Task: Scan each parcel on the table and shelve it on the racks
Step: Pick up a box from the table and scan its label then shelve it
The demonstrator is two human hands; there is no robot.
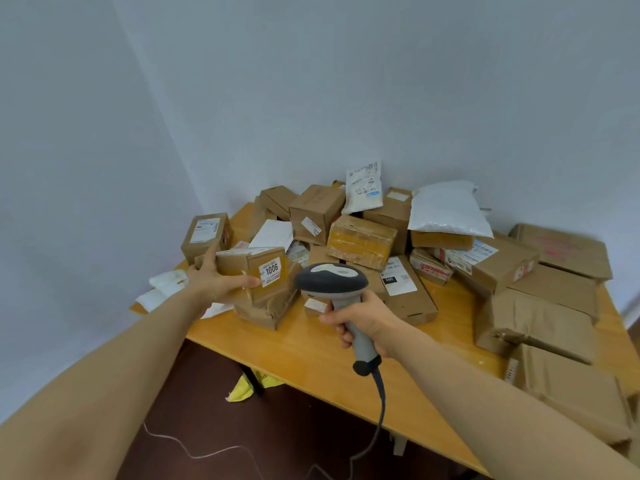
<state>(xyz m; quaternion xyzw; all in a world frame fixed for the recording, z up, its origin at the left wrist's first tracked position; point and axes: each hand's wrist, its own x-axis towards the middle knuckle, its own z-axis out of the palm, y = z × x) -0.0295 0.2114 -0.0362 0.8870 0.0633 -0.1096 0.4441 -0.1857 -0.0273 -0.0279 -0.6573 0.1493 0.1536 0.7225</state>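
Over the near left corner of the tabletop [329,358], in the head view, the left hand [214,280] grips a small brown parcel [242,263]. Its thumb lies along the front face and its fingers wrap the far side. The parcel is raised just above a crumpled brown package beneath it. A white label [270,271] reading 1006 faces the camera, and the thumb tip sits right beside that label's lower edge.

The right hand [363,320] is curled tight round the grey handle of a barcode scanner [332,278], whose dark head hovers just right of the label. Its cable [379,410] trails down off the tabletop edge. A heap of boxes and bags [360,240] covers the back and right of the tabletop. No rack shows here.

The step in hand looks like the scan itself. To do it well, I would turn the parcel so the label squarely meets the scanner's window, which now seems aimed past it. The thumb should slide clear of the barcode strip under the number. Both wrists should be held steady, with a small gap between head and label. Watch that the cable does not snag.
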